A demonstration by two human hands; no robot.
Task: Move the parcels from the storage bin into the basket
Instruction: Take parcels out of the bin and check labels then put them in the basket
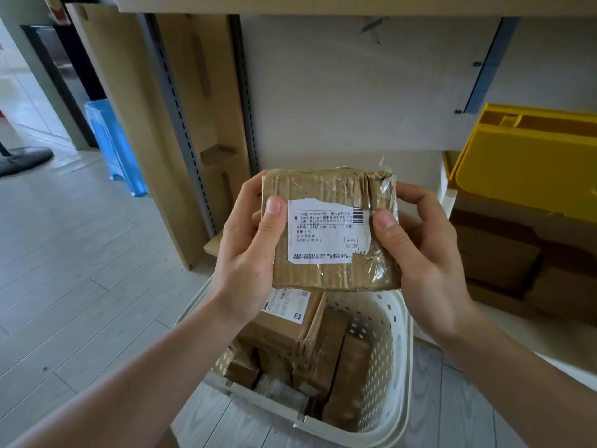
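The white perforated basket [384,321] sat on the floor, already packed with brown parcels standing on edge, and on the shelf to the right the yellow storage bin [529,163] rested on more cartons. Above the basket hung a taped cardboard parcel [332,192], its torn white label facing up, held well clear of the load below. To set it down well, I judged it wanted tipping on edge and lowering into whatever gap remained, not dropping flat. The left hand [248,247] gripped its left edge, thumb pressed beside the label, fingers curled behind. The right hand [420,250] mirrored it on the right edge, thumb on the crinkled tape, both forearms reaching forward and upward
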